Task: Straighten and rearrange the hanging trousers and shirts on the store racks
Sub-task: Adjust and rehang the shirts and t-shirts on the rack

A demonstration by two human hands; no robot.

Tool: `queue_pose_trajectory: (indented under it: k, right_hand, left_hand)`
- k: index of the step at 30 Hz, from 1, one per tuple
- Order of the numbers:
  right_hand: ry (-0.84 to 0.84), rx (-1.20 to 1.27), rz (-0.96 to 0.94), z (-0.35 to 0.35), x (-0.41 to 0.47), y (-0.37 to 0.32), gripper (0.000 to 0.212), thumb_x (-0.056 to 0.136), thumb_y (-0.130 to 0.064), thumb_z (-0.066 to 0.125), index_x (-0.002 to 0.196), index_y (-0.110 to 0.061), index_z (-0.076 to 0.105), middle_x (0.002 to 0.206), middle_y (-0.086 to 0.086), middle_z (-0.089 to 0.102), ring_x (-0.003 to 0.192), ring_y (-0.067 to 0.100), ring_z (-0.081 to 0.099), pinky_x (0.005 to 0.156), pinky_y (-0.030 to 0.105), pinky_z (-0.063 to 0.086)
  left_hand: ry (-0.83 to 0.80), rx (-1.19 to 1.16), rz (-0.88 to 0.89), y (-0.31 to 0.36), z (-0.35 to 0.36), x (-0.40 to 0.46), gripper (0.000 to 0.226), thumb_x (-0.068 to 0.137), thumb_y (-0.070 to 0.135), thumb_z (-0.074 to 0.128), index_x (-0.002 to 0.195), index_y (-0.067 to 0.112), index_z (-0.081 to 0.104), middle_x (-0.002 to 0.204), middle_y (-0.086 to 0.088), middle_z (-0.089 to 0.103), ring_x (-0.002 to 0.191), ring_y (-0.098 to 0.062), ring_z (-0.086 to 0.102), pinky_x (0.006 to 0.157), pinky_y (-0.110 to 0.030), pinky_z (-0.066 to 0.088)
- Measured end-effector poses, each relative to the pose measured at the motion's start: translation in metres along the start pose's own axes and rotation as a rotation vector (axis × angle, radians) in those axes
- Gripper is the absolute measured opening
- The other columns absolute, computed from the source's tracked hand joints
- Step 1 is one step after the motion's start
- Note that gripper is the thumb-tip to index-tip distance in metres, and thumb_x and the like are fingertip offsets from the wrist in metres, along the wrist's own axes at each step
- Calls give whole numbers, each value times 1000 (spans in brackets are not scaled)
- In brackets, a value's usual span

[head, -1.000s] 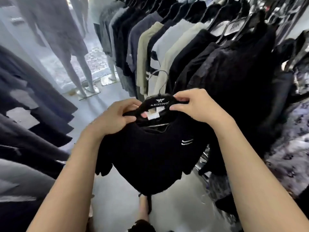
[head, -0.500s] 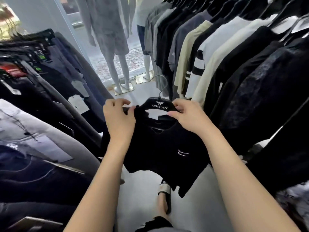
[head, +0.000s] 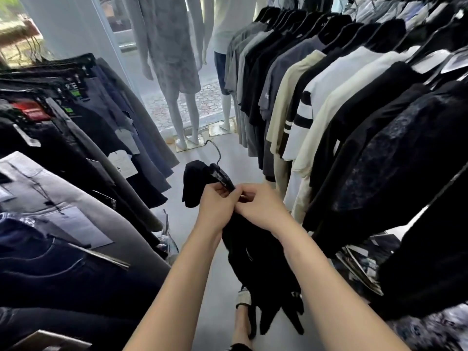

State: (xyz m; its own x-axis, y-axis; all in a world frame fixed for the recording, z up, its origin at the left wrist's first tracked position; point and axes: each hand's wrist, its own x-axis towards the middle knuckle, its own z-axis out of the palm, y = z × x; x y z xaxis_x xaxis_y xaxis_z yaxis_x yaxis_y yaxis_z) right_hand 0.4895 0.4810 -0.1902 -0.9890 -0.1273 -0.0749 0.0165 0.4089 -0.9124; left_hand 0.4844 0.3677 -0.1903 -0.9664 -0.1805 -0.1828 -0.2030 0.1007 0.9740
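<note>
Now hanger [head: 222, 177] turned edge-on — hands [head: 240, 205] closer together, black shirt [head: 255, 259] bunched.

You hold a black shirt [head: 255, 252] on its black hanger [head: 221, 177] in the aisle, your left hand [head: 216, 209] and right hand [head: 260, 206] touching, both pinching at the hanger's near end (its hook points far, toward the mannequins [head: 174, 72]). Hanging trousers [head: 83, 138] fill the left rack; hanging shirts [head: 329, 110] line the right. Your sandalled foot [head: 244, 315] shows on the grey floor [head: 192, 274] below.
</note>
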Motion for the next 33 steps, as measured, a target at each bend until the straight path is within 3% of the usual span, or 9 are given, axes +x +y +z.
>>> queue_pose_trajectory:
  k: [2,6,9,15,21,25,29,31,33]
  right_hand:
    - [-68,89,32,-3,-5,4,32,64,-30,65,94,-36,75,90,-13,76,96,6,70,92,35,55]
    - [-154,343,80,-12,-14,11,39,83,-3,66,114,-27,70,107,-8,74,104,4,68,95,23,51]
    - [-72,270,128,-24,-15,15,46,87,-13,67,130,-25,58,119,-8,69,103,0,64,87,17,50]
    - [70,323,108,-56,-22,17,52,91,-20,65,140,-27,48,119,-10,68,107,3,63,103,35,49]
    - [255,380,122,-66,-29,21,73,92,-22,61,152,-32,21,105,-5,73,94,10,71,93,35,55]
    - [395,371,246,-79,-39,9,48,97,-28,51,143,-26,38,90,2,74,68,15,74,65,27,56]
    - [754,218,293,-102,-54,13,23,95,-33,44,110,-24,59,90,-1,71,72,10,68,55,13,47]
    - [983,61,291,-122,-55,20,25,92,-32,48,113,-21,56,106,1,63,95,16,60,71,16,46]
    - [1059,-107,312,-146,-50,24,38,90,-36,53,123,-18,50,126,7,52,116,27,49,96,38,42]
  left_hand:
    - [-6,-40,-3,-1,-1,-1,22,85,5,68,106,3,61,101,-12,71,93,-18,70,83,-27,55]
    - [-22,-51,-51,2,-1,-1,26,85,-6,58,110,-1,61,105,-16,69,92,-23,69,74,-26,55]
    - [1,-19,-58,8,-2,-3,23,84,-11,51,95,5,62,98,-12,68,84,-19,66,69,-25,52]
    - [51,107,-31,26,5,-7,19,78,1,55,85,12,69,86,-11,73,84,-28,70,84,-46,57]
    - [91,261,73,46,9,-23,36,72,-4,42,76,18,70,72,-4,73,63,-16,67,58,-25,52]
    - [42,336,101,52,8,-30,34,70,-2,44,73,17,72,67,-4,71,62,-13,60,53,-19,39]
    - [58,422,131,63,5,-32,28,63,-2,46,65,12,70,65,-5,70,60,-14,55,54,-24,38]
    - [10,453,163,70,10,-34,26,63,-1,46,62,14,68,62,-2,69,59,-13,56,55,-25,37]
    - [-45,474,185,76,18,-37,25,62,-1,48,58,16,66,54,3,64,50,-5,53,53,-24,34]
